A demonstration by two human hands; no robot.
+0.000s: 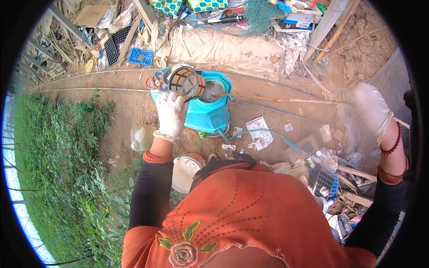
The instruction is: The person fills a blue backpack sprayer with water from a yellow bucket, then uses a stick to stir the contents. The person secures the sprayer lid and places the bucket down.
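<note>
My gloved left hand (pixel 172 112) grips the rim of a round strainer basket (pixel 187 83) with a black frame and tan mesh, tilted beside the opening of a turquoise plastic sprayer tank (pixel 207 115). Greyish, foamy liquid (pixel 212 91) shows inside the tank. My gloved right hand (pixel 367 104), slightly blurred, is closed on a long thin stick (pixel 285 100), whose far end reaches the tank's opening. Orange-handled scissors (pixel 154 82) lie on the tank's left side. A green hose (pixel 264 130) runs from the tank's base to the right.
A translucent jug (pixel 142 138) and a white bucket (pixel 188 171) stand near me. Green plants (pixel 67 160) fill the left. Torn packets (pixel 259 132) lie on the soil. Litter and seedling trays (pixel 326 182) are at the right; a cloth-covered ledge (pixel 221 47) runs behind the tank.
</note>
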